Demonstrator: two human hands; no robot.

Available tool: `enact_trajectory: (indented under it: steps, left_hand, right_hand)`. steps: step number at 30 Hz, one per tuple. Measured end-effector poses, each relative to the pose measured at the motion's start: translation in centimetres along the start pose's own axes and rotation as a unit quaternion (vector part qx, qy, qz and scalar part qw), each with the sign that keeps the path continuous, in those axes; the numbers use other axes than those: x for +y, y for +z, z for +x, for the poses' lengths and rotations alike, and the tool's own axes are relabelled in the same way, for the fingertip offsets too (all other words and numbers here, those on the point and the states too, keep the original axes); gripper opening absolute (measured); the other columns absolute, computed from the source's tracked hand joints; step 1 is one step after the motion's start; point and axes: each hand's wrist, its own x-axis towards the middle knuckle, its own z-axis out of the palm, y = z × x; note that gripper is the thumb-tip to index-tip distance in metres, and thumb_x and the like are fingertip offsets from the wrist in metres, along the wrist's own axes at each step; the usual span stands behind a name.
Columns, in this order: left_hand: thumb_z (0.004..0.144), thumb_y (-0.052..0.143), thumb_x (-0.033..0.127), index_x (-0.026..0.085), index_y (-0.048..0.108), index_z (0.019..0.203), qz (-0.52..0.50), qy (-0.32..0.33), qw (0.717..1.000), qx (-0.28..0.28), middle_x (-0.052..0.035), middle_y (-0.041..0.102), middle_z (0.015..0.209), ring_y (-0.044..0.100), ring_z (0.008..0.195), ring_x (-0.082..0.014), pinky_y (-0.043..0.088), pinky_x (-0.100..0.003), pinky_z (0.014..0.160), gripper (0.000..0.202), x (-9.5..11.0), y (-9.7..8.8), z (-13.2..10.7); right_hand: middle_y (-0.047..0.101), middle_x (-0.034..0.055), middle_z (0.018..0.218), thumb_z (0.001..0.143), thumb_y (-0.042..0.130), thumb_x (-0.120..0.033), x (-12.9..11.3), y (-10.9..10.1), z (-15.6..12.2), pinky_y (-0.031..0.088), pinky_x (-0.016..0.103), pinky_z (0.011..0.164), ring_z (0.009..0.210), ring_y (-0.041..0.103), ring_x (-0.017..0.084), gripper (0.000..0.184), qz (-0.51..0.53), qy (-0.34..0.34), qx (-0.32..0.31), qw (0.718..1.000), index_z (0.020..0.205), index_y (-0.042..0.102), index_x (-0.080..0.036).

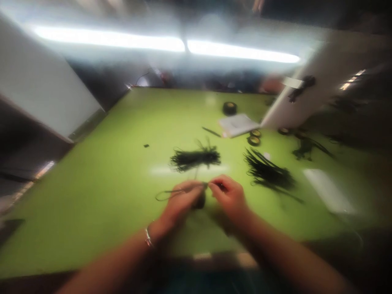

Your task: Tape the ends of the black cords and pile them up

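Observation:
My left hand [185, 196] is closed on a thin black cable [165, 192], whose loop sticks out to the left past the wrist side. Close to its fingertips my right hand [228, 194] is pinched shut, but what lies between its fingers is too blurred to make out. A dark rounded thing [200, 201], perhaps a tape roll, shows just below the left fingers. Just beyond both hands lies a bundle of black cables [196, 158]. To the right, a second black cable bundle [269, 171] rests on the green tabletop [116, 196].
Farther back are a black tape roll [229, 108], a white paper pad [239, 124], a dark pen [211, 131] and two small tape rolls [254, 140]. A small black piece [146, 145] lies left. White panels [43, 77] flank the table, and a lamp [110, 39] crosses above.

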Motion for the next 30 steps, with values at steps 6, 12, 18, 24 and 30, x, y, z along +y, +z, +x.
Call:
enact_trajectory:
  steps: [6,12,18,24,30]
  left_hand:
    - [0.071,0.073,0.032,0.015,0.071,0.07,0.008,0.014,1.0,0.0,-0.0014,0.064,0.059,0.051,0.051,-0.0114,0.037,-0.023,0.047,0.017,0.0,0.1,0.1]
    - [0.072,0.073,0.03,0.014,0.071,0.072,0.004,0.02,1.0,-0.003,-0.0005,0.061,0.058,0.049,0.05,-0.0104,0.036,-0.022,0.046,0.016,-0.1,0.0,-0.1]
    - [0.07,0.074,0.03,0.014,0.07,0.067,-0.028,0.021,0.999,-0.023,0.0,0.058,0.053,0.047,0.047,-0.0102,0.034,-0.022,0.044,0.017,0.1,0.2,0.0]
    - [0.077,0.07,0.037,0.015,0.07,0.067,0.005,0.036,0.998,-0.046,0.0006,0.056,0.049,0.048,0.047,-0.0108,0.036,-0.024,0.047,0.025,0.5,0.1,-0.1]
    - [0.075,0.071,0.044,0.015,0.071,0.069,0.002,0.006,1.0,0.004,-0.001,0.061,0.052,0.048,0.046,-0.0115,0.033,-0.023,0.043,0.029,0.4,0.0,-0.1]
  right_hand:
    - [0.064,-0.0001,0.07,0.085,0.061,-0.024,-0.2,0.1,-0.1,0.048,0.025,0.059,0.062,0.058,0.012,0.01,-0.011,-0.003,0.001,1.0,0.077,0.066,-0.019]
    - [0.065,0.0007,0.071,0.085,0.061,-0.025,-0.1,0.3,-0.2,0.049,0.026,0.061,0.063,0.058,0.013,0.011,-0.02,-0.002,-0.002,1.0,0.077,0.067,-0.019]
    - [0.064,0.0006,0.071,0.085,0.06,-0.023,0.6,0.3,-0.2,0.049,0.026,0.062,0.065,0.059,0.013,0.012,-0.057,-0.028,-0.005,0.998,0.076,0.066,-0.02]
    - [0.062,0.0014,0.072,0.087,0.057,-0.023,1.0,0.6,-0.5,0.049,0.028,0.069,0.069,0.056,0.014,0.014,-0.088,-0.083,0.006,0.993,0.076,0.064,-0.02]
    - [0.066,0.0031,0.084,0.095,0.045,-0.042,1.0,-0.6,0.5,0.053,0.028,0.068,0.072,0.062,0.014,0.031,0.111,0.083,0.042,0.989,0.099,0.066,-0.02]
